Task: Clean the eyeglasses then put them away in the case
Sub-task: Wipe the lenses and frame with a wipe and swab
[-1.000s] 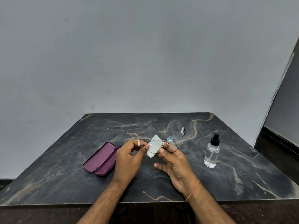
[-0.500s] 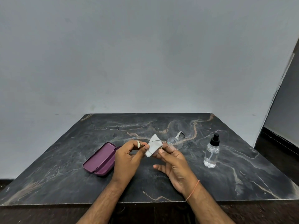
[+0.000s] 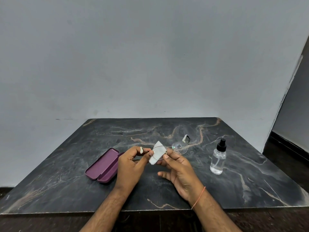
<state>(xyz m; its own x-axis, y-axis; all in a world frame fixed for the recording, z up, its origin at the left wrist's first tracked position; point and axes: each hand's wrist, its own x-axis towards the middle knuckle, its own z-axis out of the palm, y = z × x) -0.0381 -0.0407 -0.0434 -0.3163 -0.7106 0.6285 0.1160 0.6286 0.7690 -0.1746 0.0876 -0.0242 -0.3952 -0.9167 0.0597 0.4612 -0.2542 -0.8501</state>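
- Marble table (image 3: 225,190) is carrying everything.
- Open purple case (image 3: 102,166) is lying left of the grip.
- Spray bottle (image 3: 218,160) is standing right of it.
- Left hand (image 3: 132,166) is pinching the eyeglasses (image 3: 173,149); right hand (image 3: 180,169) is pinching a white cloth (image 3: 157,153) against one lens.

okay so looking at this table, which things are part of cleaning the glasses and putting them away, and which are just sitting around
Part of the job: glasses, cloth over one lens, open purple case, spray bottle, left hand and right hand holding glasses and cloth.

Just there: marble table, wall.
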